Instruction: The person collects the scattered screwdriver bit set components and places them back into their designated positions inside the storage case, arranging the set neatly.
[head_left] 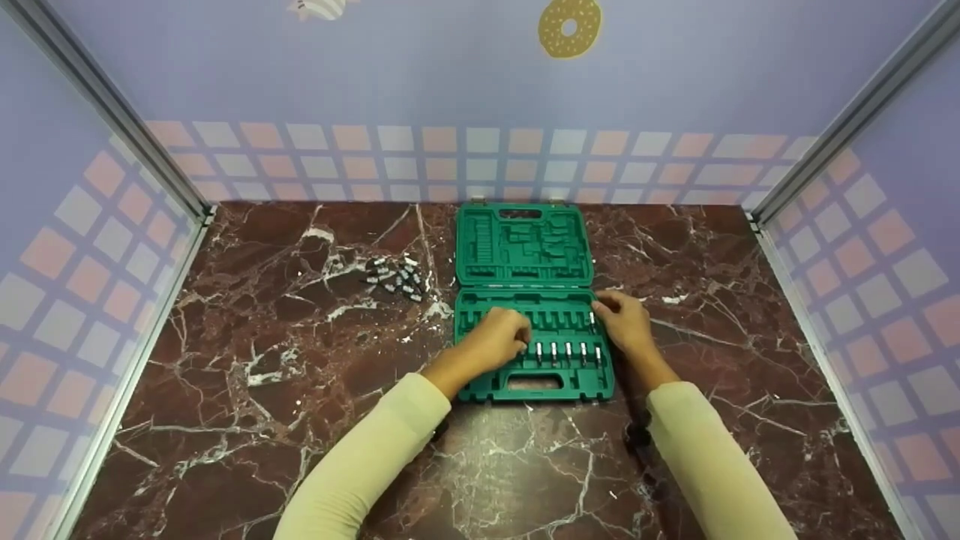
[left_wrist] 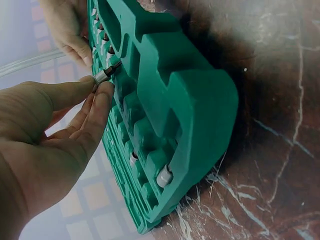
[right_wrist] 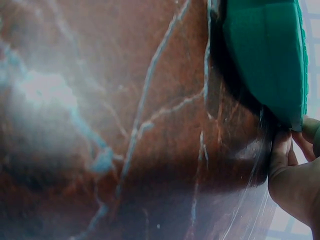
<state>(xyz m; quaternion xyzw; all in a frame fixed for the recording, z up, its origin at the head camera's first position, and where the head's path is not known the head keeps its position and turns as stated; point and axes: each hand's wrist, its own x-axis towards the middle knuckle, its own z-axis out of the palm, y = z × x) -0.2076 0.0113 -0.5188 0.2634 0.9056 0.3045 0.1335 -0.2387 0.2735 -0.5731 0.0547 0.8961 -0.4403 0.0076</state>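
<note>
An open green plastic tool case [head_left: 480,388] lies on the marbled table, its lid [head_left: 525,240] folded back. My left hand [head_left: 496,339] is over the case's lower tray. In the left wrist view, its thumb and fingers pinch a silver bit socket [left_wrist: 102,76] with a dark tip, which points into a slot. Several bit sockets [head_left: 568,352] stand in the lower row to the right of that hand, and another [head_left: 592,322] is at the right end of the upper row. My right hand [head_left: 626,322] grips the right edge of the case, thumb on the rim.
A loose pile of bit sockets [head_left: 397,277] lies on the table left of the lid. Purple walls with a checked band [head_left: 390,161] enclose the table [head_left: 300,360] at the back and both sides.
</note>
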